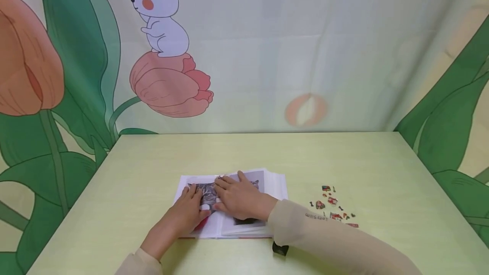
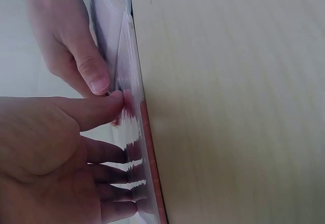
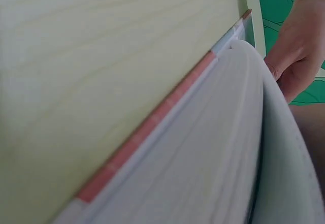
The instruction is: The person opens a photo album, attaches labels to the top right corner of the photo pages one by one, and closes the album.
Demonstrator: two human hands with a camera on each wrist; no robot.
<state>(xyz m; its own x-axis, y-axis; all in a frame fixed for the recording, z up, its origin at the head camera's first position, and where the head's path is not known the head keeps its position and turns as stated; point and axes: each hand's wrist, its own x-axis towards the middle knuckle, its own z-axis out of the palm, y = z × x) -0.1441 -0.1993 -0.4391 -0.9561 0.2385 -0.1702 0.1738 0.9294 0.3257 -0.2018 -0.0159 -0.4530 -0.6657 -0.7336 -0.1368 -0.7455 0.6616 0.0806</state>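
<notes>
An album (image 1: pixel 280 186) lies open on the table, with a grey striped cat picture (image 1: pixel 208 193) on its left page and another cat picture (image 1: pixel 257 176) on its right. My left hand (image 1: pixel 186 211) rests on the left page, its fingers stretched out against the glossy sheet (image 2: pixel 133 137) in the left wrist view. Across the middle fold and the right page lies my right hand (image 1: pixel 240 196), fingers spread and partly covering both pictures. The two thumbs come close together near the fold. In the right wrist view, the album's thick white page stack (image 3: pixel 203 132) shows edge-on, with one leaf bowed up.
Several small colourful cutouts (image 1: pixel 332 201) lie scattered on the table (image 1: pixel 382 169) to the right of the album. A small black object (image 1: pixel 280 248) shows beneath the right sleeve. Behind the table's far edge hangs a printed curtain (image 1: pixel 252 54).
</notes>
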